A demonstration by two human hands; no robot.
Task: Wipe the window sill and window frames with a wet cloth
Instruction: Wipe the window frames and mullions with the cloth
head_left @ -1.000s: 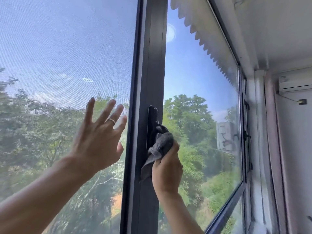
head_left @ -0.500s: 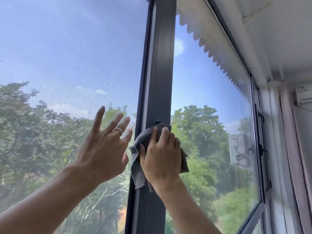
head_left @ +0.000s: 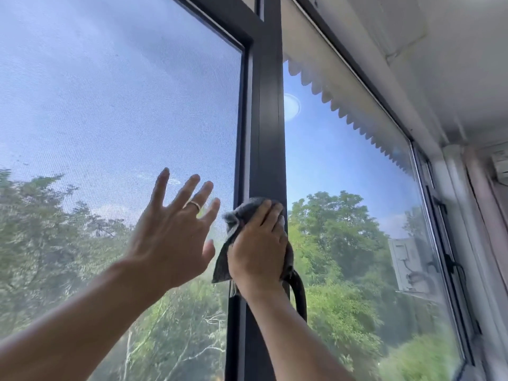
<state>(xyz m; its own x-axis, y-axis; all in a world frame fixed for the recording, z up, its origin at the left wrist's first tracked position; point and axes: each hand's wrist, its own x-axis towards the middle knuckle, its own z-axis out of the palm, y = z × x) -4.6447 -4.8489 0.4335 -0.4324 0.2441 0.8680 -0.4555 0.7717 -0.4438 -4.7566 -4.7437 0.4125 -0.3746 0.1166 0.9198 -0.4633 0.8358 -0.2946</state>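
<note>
Right hand (head_left: 258, 248) presses grey cloth (head_left: 242, 213) flat against dark frame (head_left: 268, 133); left hand (head_left: 171, 232), fingers spread, probably braces on screen (head_left: 110, 119).

A dark upright window frame (head_left: 268, 133) is standing between two panes. A grey cloth (head_left: 242, 213) is lying flat against the frame, above the frame's black handle (head_left: 300, 292).

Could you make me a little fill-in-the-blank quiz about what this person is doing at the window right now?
1. The right hand presses a grey ____ against the dark frame post.
2. The left hand, fingers spread, wears a ____ on one finger.
3. The pane behind the left hand is covered by a fine ____.

Missing words: cloth; ring; mesh screen
</note>
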